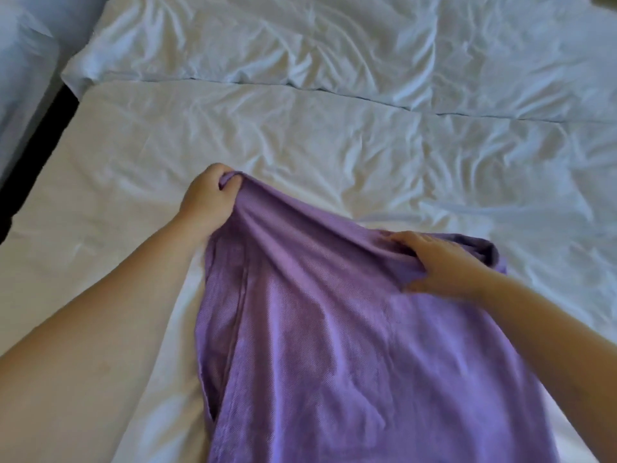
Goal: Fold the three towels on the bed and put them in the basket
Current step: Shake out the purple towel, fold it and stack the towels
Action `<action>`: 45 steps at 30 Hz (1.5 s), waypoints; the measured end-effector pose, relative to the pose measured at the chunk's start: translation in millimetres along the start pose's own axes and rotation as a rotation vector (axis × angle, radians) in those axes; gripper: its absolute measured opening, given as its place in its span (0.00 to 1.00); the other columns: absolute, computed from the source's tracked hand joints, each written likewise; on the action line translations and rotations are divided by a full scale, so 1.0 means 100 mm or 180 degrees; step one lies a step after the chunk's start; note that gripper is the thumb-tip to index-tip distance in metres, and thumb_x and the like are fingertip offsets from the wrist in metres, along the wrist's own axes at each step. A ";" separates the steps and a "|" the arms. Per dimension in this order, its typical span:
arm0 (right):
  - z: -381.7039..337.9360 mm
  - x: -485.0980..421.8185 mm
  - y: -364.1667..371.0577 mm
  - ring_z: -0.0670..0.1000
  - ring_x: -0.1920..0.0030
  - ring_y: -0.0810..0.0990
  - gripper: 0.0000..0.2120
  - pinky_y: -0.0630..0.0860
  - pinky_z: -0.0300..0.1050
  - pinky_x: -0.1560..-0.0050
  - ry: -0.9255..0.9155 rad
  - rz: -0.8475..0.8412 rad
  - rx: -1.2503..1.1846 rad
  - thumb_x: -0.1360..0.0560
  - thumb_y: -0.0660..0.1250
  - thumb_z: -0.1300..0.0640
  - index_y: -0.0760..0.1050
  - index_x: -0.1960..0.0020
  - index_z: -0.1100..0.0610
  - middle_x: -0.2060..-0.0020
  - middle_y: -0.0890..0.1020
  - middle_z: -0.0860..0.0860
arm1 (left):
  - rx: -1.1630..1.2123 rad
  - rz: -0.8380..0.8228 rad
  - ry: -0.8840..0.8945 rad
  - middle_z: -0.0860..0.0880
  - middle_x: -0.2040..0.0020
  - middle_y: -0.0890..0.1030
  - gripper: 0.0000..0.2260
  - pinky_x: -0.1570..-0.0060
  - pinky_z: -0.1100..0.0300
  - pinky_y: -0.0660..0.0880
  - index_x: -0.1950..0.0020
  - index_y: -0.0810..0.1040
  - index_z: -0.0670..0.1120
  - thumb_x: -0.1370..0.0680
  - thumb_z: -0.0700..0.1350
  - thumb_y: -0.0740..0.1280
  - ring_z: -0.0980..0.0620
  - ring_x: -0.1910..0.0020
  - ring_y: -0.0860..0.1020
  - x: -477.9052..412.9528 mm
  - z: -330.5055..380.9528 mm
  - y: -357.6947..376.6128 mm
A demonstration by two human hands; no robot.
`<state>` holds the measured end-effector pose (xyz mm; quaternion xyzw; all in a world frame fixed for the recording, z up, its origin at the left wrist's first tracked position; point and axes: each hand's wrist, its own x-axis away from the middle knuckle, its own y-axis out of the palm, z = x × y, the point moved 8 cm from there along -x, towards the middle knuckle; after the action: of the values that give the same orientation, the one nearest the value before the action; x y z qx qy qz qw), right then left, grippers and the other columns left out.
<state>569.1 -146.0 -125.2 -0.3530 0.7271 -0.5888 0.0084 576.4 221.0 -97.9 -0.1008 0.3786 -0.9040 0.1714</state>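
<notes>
Two bare hands grip one purple terry towel over the bed's wrinkled white sheet. Left hand clenches the towel's raised far-left corner; right hand pinches its far edge lower down. Beyond that edge, bare sheet runs to the crumpled white duvet.

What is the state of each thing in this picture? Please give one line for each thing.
purple towel: unfolded, rumpled, top edge lifted.
left hand: grips the towel's top corner.
right hand: pinches the towel's top edge.
bed sheet: white, wrinkled.
white cover: crumpled, at the far side.
</notes>
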 end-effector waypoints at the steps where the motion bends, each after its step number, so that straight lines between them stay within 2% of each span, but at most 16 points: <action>1: 0.13 0.05 -0.08 0.52 0.43 0.77 0.31 0.71 0.46 0.47 0.0059 0.0071 0.0108 0.37 0.71 0.43 0.67 0.35 0.45 0.42 0.78 0.46 | -0.0064 -0.0048 -0.0067 0.47 0.53 0.79 0.08 0.53 0.58 0.69 0.48 0.77 0.44 0.21 0.47 0.63 0.46 0.52 0.76 -0.06 -0.04 -0.01; 4: 0.57 0.15 -0.23 0.53 0.50 0.80 0.13 0.66 0.44 0.55 0.0441 -0.0078 0.0688 0.31 0.67 0.44 0.71 0.49 0.45 0.54 0.81 0.45 | -0.0520 -0.0588 -0.0241 0.41 0.51 0.80 0.06 0.47 0.51 0.73 0.52 0.77 0.46 0.22 0.47 0.65 0.41 0.50 0.77 -0.14 -0.16 0.18; 7: 0.96 0.21 -0.22 0.53 0.50 0.79 0.07 0.68 0.44 0.52 0.0768 -0.0396 0.0518 0.26 0.64 0.51 0.72 0.48 0.48 0.51 0.81 0.47 | -0.0248 -0.0997 -0.0489 0.42 0.52 0.79 0.09 0.51 0.54 0.73 0.51 0.77 0.42 0.24 0.47 0.69 0.43 0.53 0.77 -0.10 -0.16 0.42; 10: 1.17 0.23 -0.29 0.55 0.54 0.76 0.05 0.67 0.44 0.55 0.0949 -0.0040 -0.0541 0.23 0.61 0.60 0.74 0.50 0.55 0.53 0.80 0.53 | -0.0459 -0.1038 -0.0498 0.44 0.46 0.76 0.16 0.47 0.56 0.73 0.44 0.78 0.42 0.27 0.48 0.73 0.45 0.47 0.76 -0.08 -0.11 0.53; 13: 1.27 0.23 -0.38 0.54 0.53 0.75 0.09 0.66 0.45 0.51 0.0974 0.0150 -0.0309 0.20 0.58 0.51 0.73 0.54 0.53 0.55 0.80 0.52 | -0.0115 -0.1033 -0.0806 0.42 0.40 0.78 0.17 0.38 0.54 0.72 0.39 0.79 0.42 0.26 0.43 0.72 0.45 0.43 0.77 -0.06 -0.09 0.56; 16: 1.32 0.23 -0.34 0.46 0.37 0.73 0.17 0.52 0.48 0.30 0.0922 -0.0688 0.0848 0.23 0.56 0.36 0.71 0.41 0.43 0.44 0.77 0.41 | 0.0322 -0.1714 -0.1190 0.43 0.50 0.83 0.14 0.51 0.59 0.77 0.43 0.81 0.41 0.29 0.37 0.73 0.47 0.53 0.80 0.02 -0.04 0.68; 18: 1.35 0.23 -0.38 0.41 0.34 0.70 0.18 0.44 0.50 0.28 0.0833 -0.1085 0.1625 0.24 0.56 0.36 0.68 0.37 0.41 0.40 0.75 0.38 | -0.0023 -0.1908 -0.1051 0.44 0.57 0.83 0.12 0.63 0.64 0.76 0.48 0.82 0.41 0.30 0.36 0.74 0.49 0.60 0.79 -0.02 0.06 0.66; 21: 1.36 0.16 -0.61 0.40 0.40 0.73 0.10 0.42 0.53 0.27 0.0827 -0.0933 0.2123 0.21 0.55 0.47 0.72 0.43 0.41 0.45 0.78 0.36 | -0.0198 -0.1370 -0.0844 0.42 0.55 0.83 0.09 0.54 0.56 0.76 0.53 0.83 0.40 0.31 0.39 0.76 0.46 0.57 0.79 -0.27 0.18 0.47; 23: 1.42 0.10 -0.77 0.41 0.42 0.74 0.11 0.40 0.55 0.27 0.0934 -0.0801 0.2371 0.21 0.54 0.54 0.73 0.48 0.42 0.51 0.79 0.38 | -0.0311 -0.1079 -0.0677 0.39 0.53 0.83 0.10 0.49 0.51 0.75 0.54 0.83 0.38 0.31 0.42 0.76 0.43 0.53 0.80 -0.41 0.27 0.37; 28: 1.69 -0.01 -1.18 0.46 0.40 0.71 0.12 0.42 0.56 0.28 0.1492 0.0035 0.2459 0.25 0.56 0.56 0.74 0.52 0.42 0.56 0.79 0.42 | -0.0727 -0.0770 0.0006 0.38 0.55 0.81 0.09 0.51 0.46 0.76 0.57 0.82 0.37 0.28 0.43 0.74 0.39 0.54 0.79 -0.65 0.56 0.33; 31: 1.84 -0.06 -1.29 0.49 0.40 0.71 0.11 0.47 0.54 0.29 0.1746 0.0571 0.2365 0.26 0.58 0.57 0.76 0.51 0.46 0.58 0.80 0.45 | -0.0373 -0.0375 -0.0073 0.46 0.58 0.80 0.05 0.49 0.49 0.76 0.55 0.83 0.41 0.27 0.42 0.72 0.45 0.56 0.79 -0.74 0.59 0.34; 34: 1.92 -0.11 -1.27 0.52 0.42 0.72 0.08 0.50 0.53 0.30 0.1835 0.0781 0.2124 0.28 0.62 0.56 0.77 0.52 0.48 0.63 0.77 0.47 | -0.0255 -0.0206 -0.0187 0.43 0.57 0.81 0.06 0.51 0.50 0.76 0.53 0.82 0.41 0.25 0.42 0.70 0.45 0.57 0.78 -0.80 0.50 0.45; 37: 1.93 -0.14 -1.13 0.55 0.40 0.72 0.11 0.53 0.56 0.30 0.1847 0.0655 0.1839 0.28 0.65 0.55 0.75 0.46 0.50 0.49 0.78 0.51 | -0.0854 -0.0310 -0.0183 0.36 0.54 0.78 0.12 0.54 0.50 0.72 0.56 0.77 0.34 0.23 0.44 0.67 0.39 0.54 0.77 -0.79 0.40 0.65; 40: 1.69 -0.16 -0.96 0.59 0.34 0.67 0.21 0.54 0.55 0.30 0.1684 0.1024 0.1011 0.29 0.68 0.56 0.71 0.36 0.50 0.36 0.71 0.55 | -0.1136 0.0122 -0.0263 0.38 0.41 0.76 0.13 0.42 0.51 0.70 0.51 0.80 0.40 0.24 0.51 0.67 0.38 0.39 0.72 -0.62 0.40 0.58; 43: 1.04 -0.16 -0.71 0.61 0.35 0.67 0.20 0.60 0.55 0.35 0.1203 0.1506 -0.0024 0.29 0.68 0.57 0.72 0.37 0.53 0.36 0.71 0.55 | -0.0695 0.0461 -0.0067 0.40 0.52 0.82 0.11 0.46 0.50 0.74 0.53 0.82 0.41 0.28 0.49 0.71 0.38 0.46 0.77 -0.16 0.40 0.45; 45: 0.52 -0.10 -0.49 0.61 0.39 0.69 0.17 0.64 0.55 0.40 0.0939 0.1637 -0.0393 0.29 0.69 0.58 0.74 0.40 0.55 0.40 0.73 0.56 | -0.0377 0.0284 -0.0300 0.39 0.50 0.81 0.15 0.43 0.46 0.73 0.48 0.80 0.40 0.28 0.48 0.73 0.38 0.47 0.77 0.28 0.20 0.43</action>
<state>623.3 -188.3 -103.0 -0.0678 0.8205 -0.5669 0.0299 566.7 169.0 -112.8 -0.1362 0.4270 -0.8657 0.2228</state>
